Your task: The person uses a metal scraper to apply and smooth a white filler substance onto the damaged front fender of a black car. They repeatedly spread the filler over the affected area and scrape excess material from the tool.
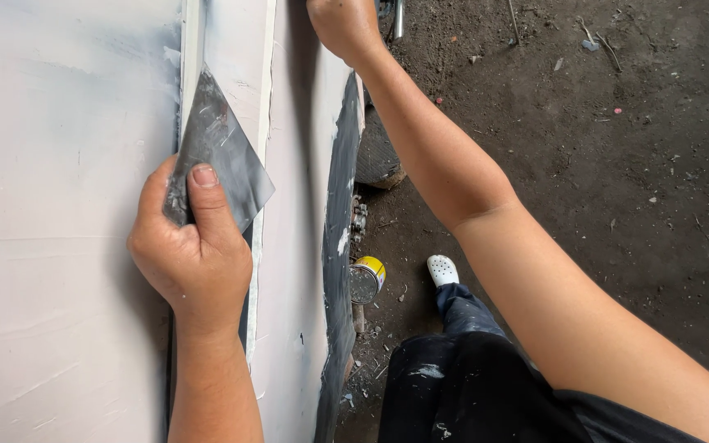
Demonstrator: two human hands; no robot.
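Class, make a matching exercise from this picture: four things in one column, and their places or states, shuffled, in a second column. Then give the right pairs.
Things:
1. scraper blade
2. left hand
3. small tin
4. white shoe

Places or states:
A. lies on the dirt floor, with a yellow rim
B. grips the blade with the thumb on top
C. pressed against the seam of the pale panel
D. worn on the foot, beside the tin

Pairs: 1-C, 2-B, 3-A, 4-D
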